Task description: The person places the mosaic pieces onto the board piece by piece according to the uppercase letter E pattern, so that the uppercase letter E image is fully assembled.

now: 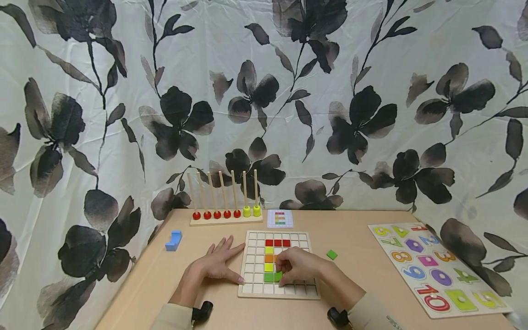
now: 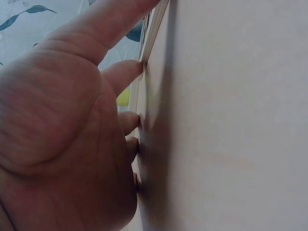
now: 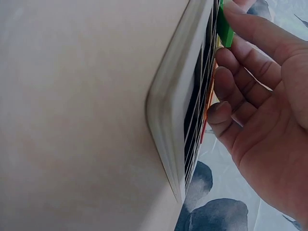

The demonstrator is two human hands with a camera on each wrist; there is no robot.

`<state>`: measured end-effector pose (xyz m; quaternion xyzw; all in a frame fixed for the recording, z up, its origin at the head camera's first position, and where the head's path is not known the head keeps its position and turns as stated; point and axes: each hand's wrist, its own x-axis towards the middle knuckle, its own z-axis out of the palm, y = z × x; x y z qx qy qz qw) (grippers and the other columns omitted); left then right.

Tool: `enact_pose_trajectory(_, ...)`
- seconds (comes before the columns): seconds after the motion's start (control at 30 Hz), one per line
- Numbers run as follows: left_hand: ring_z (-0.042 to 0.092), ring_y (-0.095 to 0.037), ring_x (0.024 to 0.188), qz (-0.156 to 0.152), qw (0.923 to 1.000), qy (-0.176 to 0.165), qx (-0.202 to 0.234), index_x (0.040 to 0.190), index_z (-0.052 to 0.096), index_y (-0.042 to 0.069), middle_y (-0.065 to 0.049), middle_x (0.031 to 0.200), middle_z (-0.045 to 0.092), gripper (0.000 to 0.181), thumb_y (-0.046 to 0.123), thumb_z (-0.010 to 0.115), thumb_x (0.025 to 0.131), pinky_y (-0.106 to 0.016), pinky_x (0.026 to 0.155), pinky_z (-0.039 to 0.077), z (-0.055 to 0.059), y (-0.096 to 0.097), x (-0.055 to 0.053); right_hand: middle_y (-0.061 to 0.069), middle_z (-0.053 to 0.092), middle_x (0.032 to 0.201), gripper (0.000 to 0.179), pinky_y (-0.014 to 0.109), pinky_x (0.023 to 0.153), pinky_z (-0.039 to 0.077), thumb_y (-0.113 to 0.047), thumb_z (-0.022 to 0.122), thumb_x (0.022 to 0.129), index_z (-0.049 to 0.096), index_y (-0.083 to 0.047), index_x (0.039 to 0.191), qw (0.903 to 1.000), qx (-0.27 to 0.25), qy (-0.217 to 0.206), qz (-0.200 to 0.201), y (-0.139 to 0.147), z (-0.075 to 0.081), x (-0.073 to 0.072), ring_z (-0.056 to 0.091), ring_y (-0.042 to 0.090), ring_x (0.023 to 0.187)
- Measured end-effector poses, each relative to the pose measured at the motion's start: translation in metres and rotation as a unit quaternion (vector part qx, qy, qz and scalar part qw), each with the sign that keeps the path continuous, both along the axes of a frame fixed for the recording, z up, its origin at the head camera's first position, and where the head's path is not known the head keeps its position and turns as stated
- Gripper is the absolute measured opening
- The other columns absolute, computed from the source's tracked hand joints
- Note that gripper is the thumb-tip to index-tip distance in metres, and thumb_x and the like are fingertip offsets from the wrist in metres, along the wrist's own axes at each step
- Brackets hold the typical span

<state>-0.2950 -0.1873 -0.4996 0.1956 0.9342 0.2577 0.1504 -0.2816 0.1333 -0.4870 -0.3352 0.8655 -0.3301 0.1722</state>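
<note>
A white grid board (image 1: 252, 256) lies on the table in front of me. Red tiles (image 1: 277, 243) form a row near its far side, and below their left end run a yellow tile (image 1: 269, 250), an orange tile (image 1: 269, 259), another yellow one and a green tile (image 1: 268, 277). My right hand (image 1: 303, 266) pinches a second green tile (image 3: 225, 29) between thumb and index finger, right at the square beside the first green one. It covers part of the board's middle. With fingers spread, my left hand (image 1: 216, 263) rests at the left edge, its thumb and index fingertips against the board.
A loose green tile (image 1: 332, 254) lies right of the board. Behind stand a pegged bead counter (image 1: 227, 222) and a small pattern card (image 1: 271, 219). A blue block (image 1: 174, 240) sits at left, a number puzzle board (image 1: 425, 293) at right. A flowered cloth (image 1: 305, 137) hangs beyond the table.
</note>
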Motion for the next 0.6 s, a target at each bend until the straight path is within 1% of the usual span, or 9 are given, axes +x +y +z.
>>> enact_pose_trajectory(0.2, 0.004, -0.044, 0.162, -0.002, 1.0000, 0.003, 0.001, 0.160, 0.042, 0.029, -0.021, 0.174, 0.011, 0.110, 0.062, 0.090, 0.067, -0.069, 0.127, 0.000, 0.000, -0.001, 0.000, -0.006, 0.062, 0.081, 0.025, 0.017, 0.067, 0.047, -0.019, 0.091, 0.080, 0.072, -0.019, 0.095, 1.0000, 0.005, 0.004, -0.002, -0.001, 0.000, 0.000, 0.054, 0.004, 0.076)
enact_pose_trajectory(0.4, 0.004, -0.044, 0.162, -0.001, 1.0000, 0.003, 0.001, 0.161, 0.042, 0.029, -0.021, 0.174, 0.011, 0.111, 0.062, 0.091, 0.067, -0.069, 0.127, 0.000, 0.000, -0.001, 0.000, -0.001, 0.065, 0.085, 0.028, 0.018, 0.069, 0.048, -0.021, 0.092, 0.079, 0.072, -0.016, 0.098, 0.9999, -0.007, 0.003, -0.008, 0.002, 0.000, 0.000, 0.057, 0.007, 0.079)
enact_pose_trajectory(0.47, 0.004, -0.044, 0.162, -0.002, 1.0000, 0.002, 0.000, 0.161, 0.041, 0.029, -0.021, 0.174, 0.010, 0.111, 0.062, 0.090, 0.067, -0.069, 0.127, 0.000, 0.000, -0.001, 0.000, 0.000, 0.066, 0.087, 0.028, 0.019, 0.070, 0.049, -0.021, 0.092, 0.080, 0.073, -0.016, 0.100, 0.9997, -0.015, 0.002, -0.018, 0.004, 0.001, -0.002, 0.057, 0.008, 0.081)
enact_pose_trajectory(0.6, 0.004, -0.045, 0.162, -0.004, 1.0000, 0.001, -0.001, 0.161, 0.040, 0.029, -0.021, 0.174, 0.010, 0.111, 0.062, 0.090, 0.068, -0.069, 0.127, 0.000, 0.000, 0.000, 0.000, 0.003, 0.066, 0.090, 0.026, 0.021, 0.071, 0.047, -0.022, 0.089, 0.083, 0.072, -0.015, 0.102, 0.9973, -0.039, 0.012, -0.061, 0.013, 0.004, -0.005, 0.057, 0.014, 0.085)
